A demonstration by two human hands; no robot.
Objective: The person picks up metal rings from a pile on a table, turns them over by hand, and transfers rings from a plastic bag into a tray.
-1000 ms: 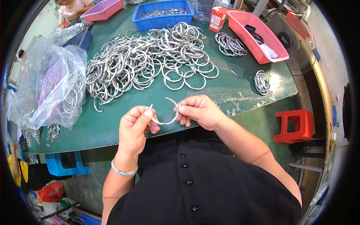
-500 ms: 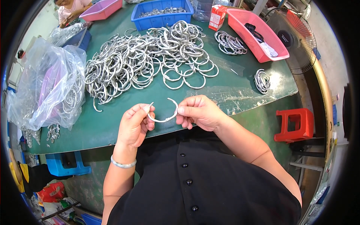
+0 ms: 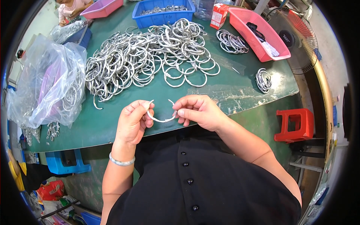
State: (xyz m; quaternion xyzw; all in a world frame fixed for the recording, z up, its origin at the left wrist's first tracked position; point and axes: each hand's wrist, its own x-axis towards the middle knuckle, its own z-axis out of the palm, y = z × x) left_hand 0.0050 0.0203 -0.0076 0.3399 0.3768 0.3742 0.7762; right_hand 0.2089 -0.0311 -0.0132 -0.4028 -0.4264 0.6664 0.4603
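Observation:
An open silvery metal bangle is held between my two hands near the table's front edge, its gap facing away from me. My left hand pinches its left side between thumb and fingers. On the opposite side, my right hand grips it with thumb and fingertips, covering part of the right arm of the bangle. Just beyond my hands spreads a large heap of similar bangles. Two smaller groups lie to the right: a pile by the pink basket and a small stack near the table's right edge.
On the green table stand a blue bin of small metal parts, a pink basket, a red-and-white carton and a clear plastic bag. A fan and red stool are right. Another person sits far left.
My right fingers have shifted on the bangle, covering more of its right side. My left hand holds nearly the same place, and the view has moved slightly.

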